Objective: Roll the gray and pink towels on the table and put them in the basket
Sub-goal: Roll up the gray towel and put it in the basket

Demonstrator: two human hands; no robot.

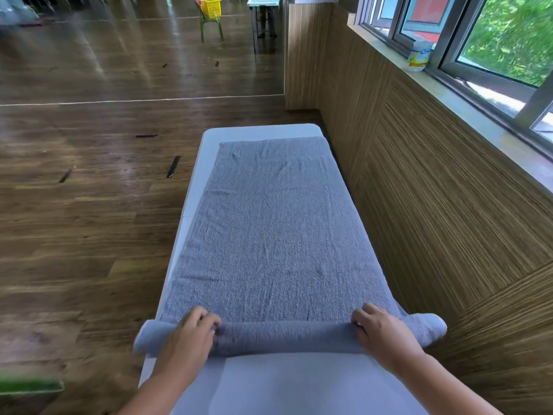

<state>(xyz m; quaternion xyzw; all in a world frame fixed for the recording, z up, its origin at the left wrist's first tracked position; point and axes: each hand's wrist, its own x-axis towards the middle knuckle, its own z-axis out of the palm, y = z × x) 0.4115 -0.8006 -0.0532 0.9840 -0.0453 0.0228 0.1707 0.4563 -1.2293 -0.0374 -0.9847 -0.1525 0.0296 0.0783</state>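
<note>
**Gray towel: roll barely started, most of it flat**

Step in hand, by my read: rolling the gray towel (269,229). It lay lengthwise on the white table (299,384), covering nearly the full width. Its near end was wound into a thick roll (284,338) lying across the table, both ends poking out past the table edges.

My left hand (191,336) and right hand (383,333) sat on top of the roll, well apart, palms down, fingers curled over it and gripping the cloth. Thumbs hidden, couldn't tell where they were.

Next move, as I judged it: push the roll away along the towel, both hands at an even pace, or it cones. Overhanging ends had no support and would likely go slack.

Terry cloth: nubbly, soft, a few shallow creases in the flat part. Table top looked smooth, so the flat part might slide.

No pink towel seen on the table. A yellow lattice basket (211,6) sat on a green chair (212,28) far across the wood floor (89,205); couldn't tell if that was the target
</note>
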